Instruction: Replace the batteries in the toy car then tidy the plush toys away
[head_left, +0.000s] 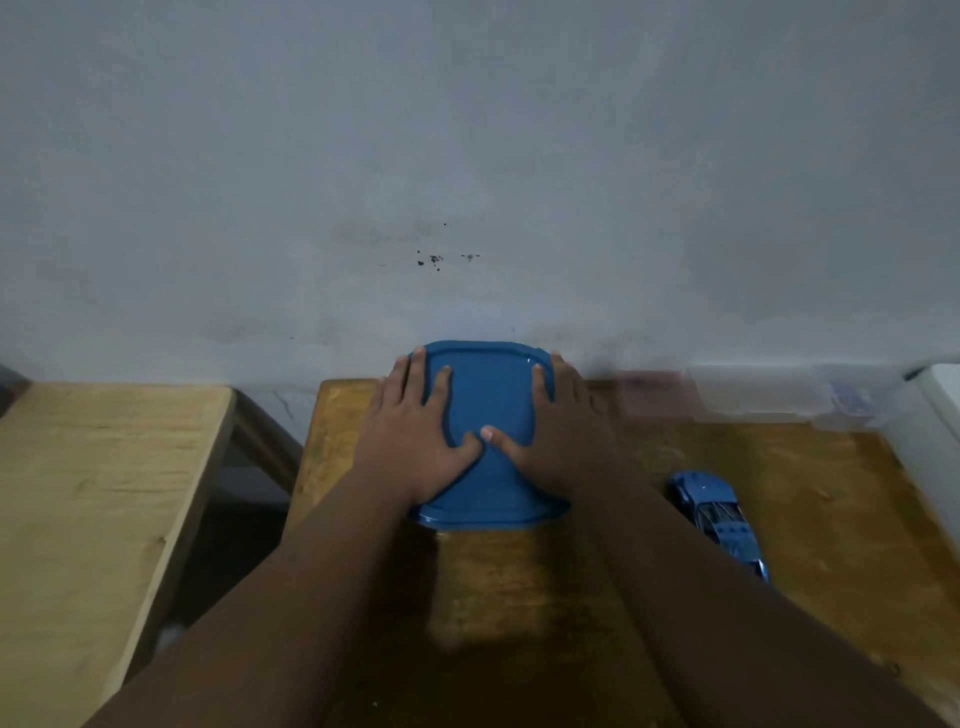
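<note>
A home: scuffed wooden table (831, 493) against marked plaster wall (467, 130)

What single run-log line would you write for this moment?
left hand: flat on blue lid | right hand: flat on blue lid | toy car: on table, right of lid

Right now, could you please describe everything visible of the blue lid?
The blue lid is a glossy, plastic-looking rounded square with a raised rim. It sits level at the far edge of the table, by the wall. The left hand and right hand press on it, fingers straight, thumbs meeting. Anything beneath is hidden.
</note>
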